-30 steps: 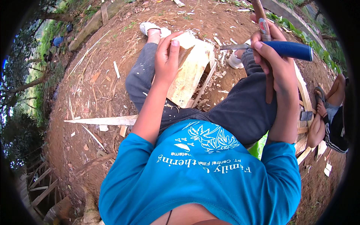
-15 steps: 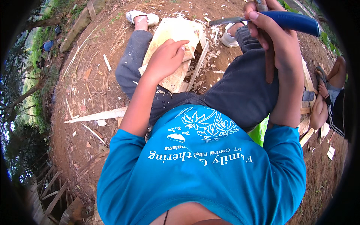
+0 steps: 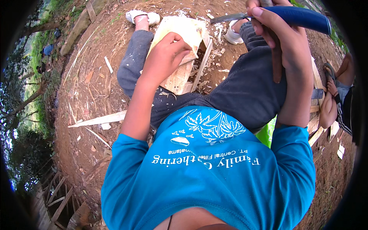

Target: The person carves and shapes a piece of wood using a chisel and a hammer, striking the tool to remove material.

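Note:
My left hand rests over a pale wooden board between my legs. Its fingers are bent and drawn in toward the thumb; what they may hold is hidden. Beside the thumb lies the edge of a small wood piece. At the upper right, my right hand is closed around a tool with a blue handle and a narrow metal blade that points left. A brown bar, its material unclear, also passes through that hand and hangs downward.
Wood shavings are scattered on the dirt around the board. A long pointed wood strip lies at left. Another person sits at the far right beside wood offcuts. A bright green thing shows by my right hip.
My left hand's outstretched fingers have bent inward, and the hand has shifted slightly up and left over the board. My right hand keeps its grip on the tool, nearly unmoved.

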`<state>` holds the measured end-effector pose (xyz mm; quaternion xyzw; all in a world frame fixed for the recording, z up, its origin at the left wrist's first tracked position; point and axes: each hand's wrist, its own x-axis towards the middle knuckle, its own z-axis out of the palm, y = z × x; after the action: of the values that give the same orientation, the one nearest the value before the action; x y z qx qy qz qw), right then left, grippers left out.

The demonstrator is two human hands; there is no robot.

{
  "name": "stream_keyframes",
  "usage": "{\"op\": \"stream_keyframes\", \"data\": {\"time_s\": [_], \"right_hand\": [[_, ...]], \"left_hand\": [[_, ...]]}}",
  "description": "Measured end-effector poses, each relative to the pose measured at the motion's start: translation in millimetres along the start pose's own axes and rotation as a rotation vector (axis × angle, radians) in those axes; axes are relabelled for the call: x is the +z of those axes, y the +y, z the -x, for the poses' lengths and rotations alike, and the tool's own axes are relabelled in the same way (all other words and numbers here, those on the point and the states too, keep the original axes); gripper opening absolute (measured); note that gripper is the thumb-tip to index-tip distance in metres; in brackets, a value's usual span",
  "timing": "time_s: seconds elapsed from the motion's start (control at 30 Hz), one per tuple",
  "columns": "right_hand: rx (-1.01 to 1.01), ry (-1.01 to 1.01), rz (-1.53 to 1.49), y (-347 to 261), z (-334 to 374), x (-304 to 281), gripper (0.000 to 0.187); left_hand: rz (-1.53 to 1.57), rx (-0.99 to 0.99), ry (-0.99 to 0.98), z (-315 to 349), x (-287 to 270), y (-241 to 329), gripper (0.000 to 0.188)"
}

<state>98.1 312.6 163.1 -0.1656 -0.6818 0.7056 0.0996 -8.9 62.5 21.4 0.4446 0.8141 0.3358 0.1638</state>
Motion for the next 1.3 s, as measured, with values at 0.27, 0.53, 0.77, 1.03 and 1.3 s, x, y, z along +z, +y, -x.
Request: {"op": "stream_keyframes", "data": {"time_s": [0.27, 0.53, 0.77, 1.03, 1.3], "right_hand": [[-0.034, 0.05, -0.02, 6, 0, 0, 0.066], [0.015, 0.012, -0.001, 2, -2, -5, 0.066], [0.0, 0.052, 0.036, 15, -6, -7, 0.065], [0.017, 0.047, 0.013, 11, -3, -3, 0.066], [0.005, 0.05, 0.066, 13, -5, -6, 0.066]], "left_hand": [[0.005, 0.04, 0.043, -2, 13, -10, 0.01], [0.35, -0.135, 0.016, 2, 9, -20, 0.009], [0.659, -0.51, 0.263, -6, 15, -32, 0.016], [0.7, -0.31, 0.72, -12, 22, -34, 0.05], [0.317, -0.21, 0.446, -1, 10, -41, 0.055]]}}
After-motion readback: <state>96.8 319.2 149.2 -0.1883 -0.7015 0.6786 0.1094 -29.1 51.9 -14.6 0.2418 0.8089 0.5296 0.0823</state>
